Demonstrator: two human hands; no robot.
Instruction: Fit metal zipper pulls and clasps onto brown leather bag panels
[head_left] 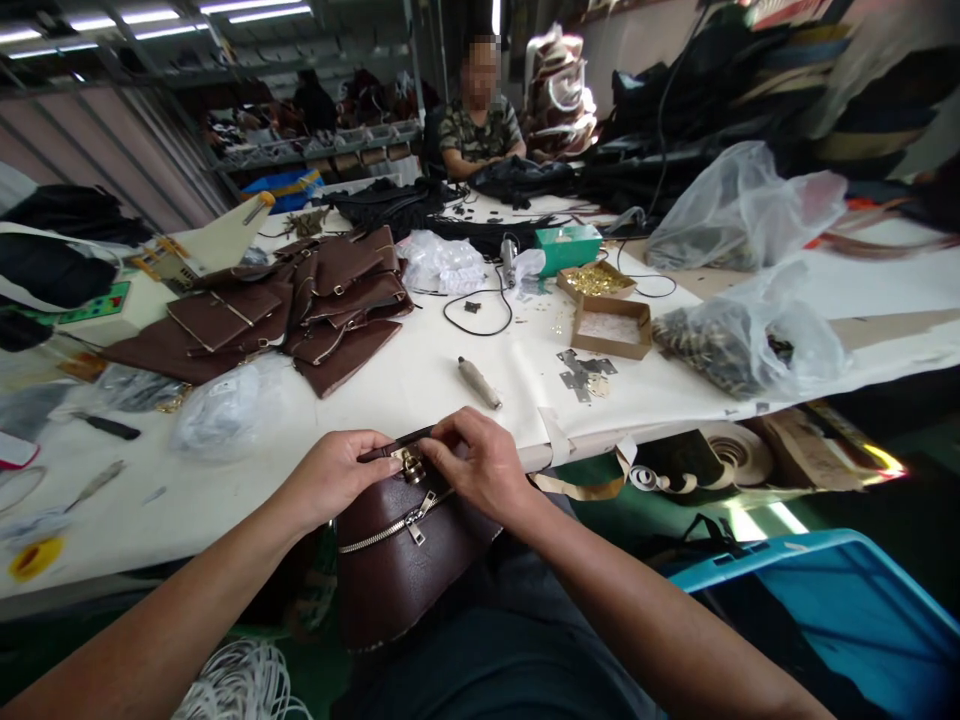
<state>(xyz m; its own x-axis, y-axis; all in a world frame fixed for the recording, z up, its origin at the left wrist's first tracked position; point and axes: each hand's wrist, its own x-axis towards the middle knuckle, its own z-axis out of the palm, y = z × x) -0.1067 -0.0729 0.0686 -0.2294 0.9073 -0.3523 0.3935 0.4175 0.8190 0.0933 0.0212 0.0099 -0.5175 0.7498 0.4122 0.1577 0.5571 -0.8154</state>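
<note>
A dark brown leather bag piece [390,590] hangs over my lap at the table's front edge, with a brass zipper [375,538] across it. My left hand [337,475] pinches its upper edge, the thumb against a gold-coloured metal clasp [411,466]. On the other side of the clasp, my right hand [480,465] grips the same edge between thumb and curled fingers. Two zipper pulls [418,525] dangle below the clasp. Just beyond my hands lies a worn, tape-wrapped hand tool [478,383]; its kind is unclear.
Brown leather pieces [345,300] are heaped at the left. Small cardboard boxes [611,327], one with gold-coloured parts, stand near flat grey plates [581,372]. Plastic bags [750,340] lie at the right. A blue crate [862,600] sits below. Across the table sits a person [480,125].
</note>
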